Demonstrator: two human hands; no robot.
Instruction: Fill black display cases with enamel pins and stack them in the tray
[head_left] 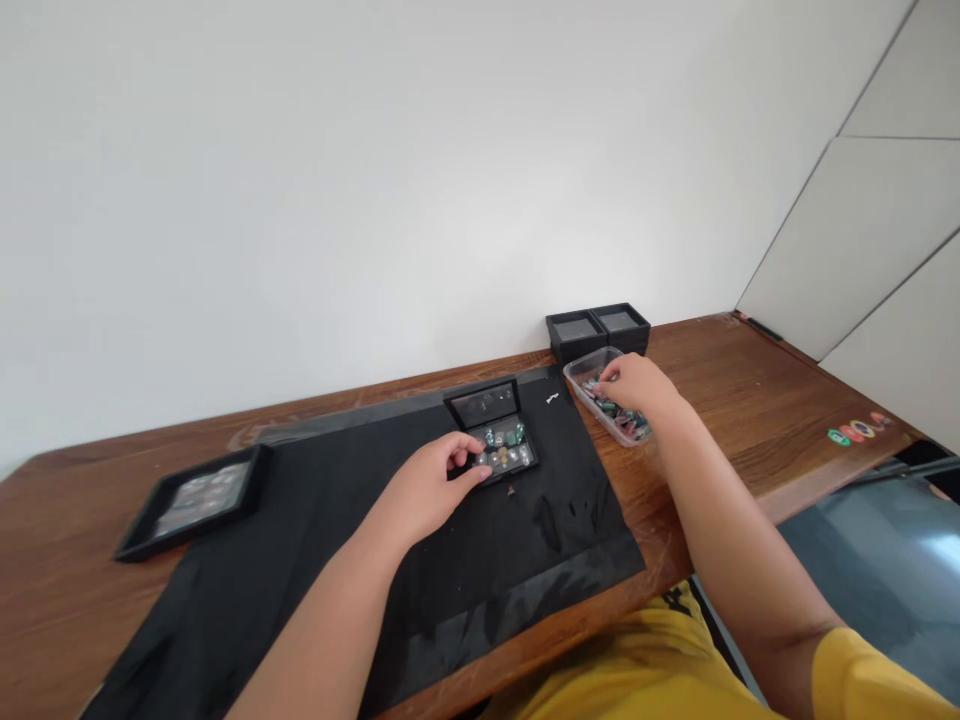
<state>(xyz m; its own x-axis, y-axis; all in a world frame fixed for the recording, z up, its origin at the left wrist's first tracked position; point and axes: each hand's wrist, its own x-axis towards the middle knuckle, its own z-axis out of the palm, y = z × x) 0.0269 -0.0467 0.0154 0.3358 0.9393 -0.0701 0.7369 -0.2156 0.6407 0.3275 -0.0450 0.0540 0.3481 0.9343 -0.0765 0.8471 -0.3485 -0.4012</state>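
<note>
My left hand [431, 487] rests on the black mat [480, 570], its fingers curled round the left edge of a small open black case [501, 447] that holds several coloured stones. The case's glass lid [484, 402] stands tilted up behind it. My right hand [637, 388] reaches into a clear plastic tub [581, 371] of mixed coloured stones, fingers bent down among them; what the fingertips grip is hidden.
Two empty black boxes [598, 329] sit against the wall behind the tub. A flat black display tray [196, 497] lies at the mat's left end. A small white scrap [552, 399] lies on the mat. Stickers [856, 431] mark the wooden table [757, 400] at right.
</note>
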